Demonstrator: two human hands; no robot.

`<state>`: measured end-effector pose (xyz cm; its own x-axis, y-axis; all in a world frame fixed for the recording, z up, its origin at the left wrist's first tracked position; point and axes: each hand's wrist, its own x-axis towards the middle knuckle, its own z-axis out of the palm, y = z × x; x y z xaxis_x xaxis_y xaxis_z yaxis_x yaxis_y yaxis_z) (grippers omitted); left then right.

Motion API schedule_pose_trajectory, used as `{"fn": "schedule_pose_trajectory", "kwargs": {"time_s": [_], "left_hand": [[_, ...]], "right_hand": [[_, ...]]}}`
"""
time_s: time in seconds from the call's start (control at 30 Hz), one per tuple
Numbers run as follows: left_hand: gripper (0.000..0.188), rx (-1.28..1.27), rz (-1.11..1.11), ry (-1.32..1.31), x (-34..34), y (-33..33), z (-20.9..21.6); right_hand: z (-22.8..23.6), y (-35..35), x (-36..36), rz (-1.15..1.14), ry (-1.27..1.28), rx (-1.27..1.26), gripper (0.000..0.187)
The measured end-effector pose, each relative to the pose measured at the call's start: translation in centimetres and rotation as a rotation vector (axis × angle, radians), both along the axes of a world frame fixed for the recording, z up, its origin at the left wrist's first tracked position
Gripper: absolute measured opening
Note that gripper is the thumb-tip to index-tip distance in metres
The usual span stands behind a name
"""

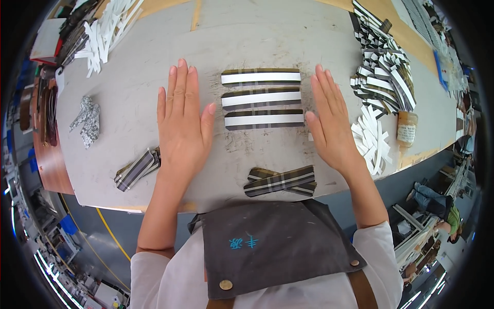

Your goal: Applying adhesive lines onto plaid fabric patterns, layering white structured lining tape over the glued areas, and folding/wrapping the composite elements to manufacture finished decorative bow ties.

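Strips [261, 98], 3 plaid pcs w/ white bands [264, 119], lie in a column on table [128, 67] btwn our L hand [184, 121] & R hand [329, 123], both flat, gripping nothing: layout step, we'd judge, & next move prob. calls for a light pinch.

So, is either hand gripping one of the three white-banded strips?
No, the left hand and the right hand are open with fingers extended, on opposite sides of the three white-banded strips.
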<state>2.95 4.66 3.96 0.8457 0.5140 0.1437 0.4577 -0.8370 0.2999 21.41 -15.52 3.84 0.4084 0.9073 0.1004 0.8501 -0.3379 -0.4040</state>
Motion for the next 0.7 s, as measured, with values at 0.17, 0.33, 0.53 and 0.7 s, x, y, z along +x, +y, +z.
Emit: {"fn": "schedule_pose_trajectory", "kwargs": {"time_s": [0.17, 0.33, 0.53, 0.7], "left_hand": [[0.057, -0.032, -0.056, -0.026, 0.8, -0.4, -0.2], [0.056, -0.037, -0.144, -0.071, 3.8, -1.5, -0.6], [0.054, 0.079, -0.220, 0.061, 5.9, -1.8, -4.4], [0.055, 0.110, -0.128, 0.125, 3.7, -0.6, -4.1]], "right_hand": [[-0.8, -4.0, -1.4, 0.048, 0.086, -0.158, 0.062], [2.1, 0.8, -0.3, -0.016, -0.062, 0.054, 0.059], [-4.4, 6.0, -1.0, 0.013, -0.171, 0.013, 0.055], [-4.8, 5.8, -0.4, 0.036, -0.161, 0.000, 0.055]]}}
